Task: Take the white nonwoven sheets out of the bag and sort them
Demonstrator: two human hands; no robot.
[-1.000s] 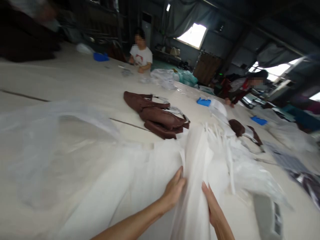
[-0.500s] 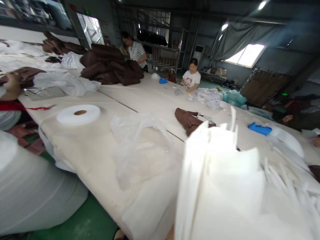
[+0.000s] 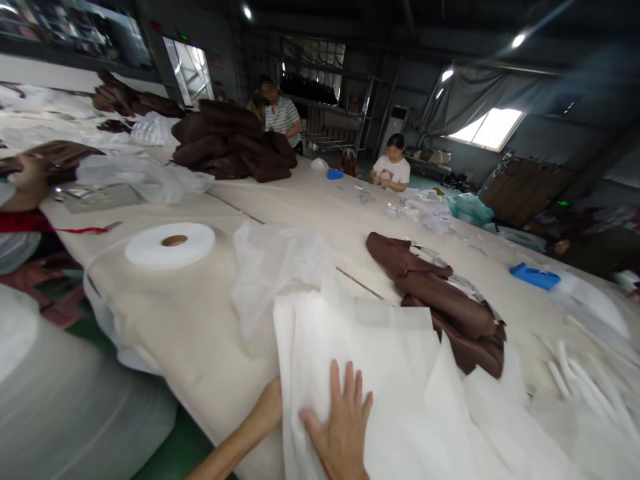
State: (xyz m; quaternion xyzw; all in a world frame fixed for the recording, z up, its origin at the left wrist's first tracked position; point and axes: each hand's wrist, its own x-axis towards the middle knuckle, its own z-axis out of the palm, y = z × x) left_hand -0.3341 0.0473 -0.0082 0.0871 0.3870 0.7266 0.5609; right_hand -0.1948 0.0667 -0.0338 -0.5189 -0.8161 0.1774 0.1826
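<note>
White sheets (image 3: pixel 400 373) lie in a loose stack over the near part of the table. My right hand (image 3: pixel 340 427) rests flat on top of them, fingers spread. From the lower left my left forearm reaches under the left edge of the stack, and the sheets hide the fingers of my left hand (image 3: pixel 273 400). A thin translucent plastic bag (image 3: pixel 275 260) lies just beyond the stack. To the right, rolled brown items (image 3: pixel 440 293) lie beside the sheets.
A white tape roll (image 3: pixel 195 245) sits on the table (image 3: pixel 165 320) at left. Brown bundles (image 3: pixel 230 140) are piled farther back. A blue object (image 3: pixel 535 275) lies at right. People stand beyond the table, and another person's hand (image 3: pixel 33 177) is at far left.
The raised white sheets have come down onto the table, uncovering more of the brown items. My right hand and left forearm have come into view.
</note>
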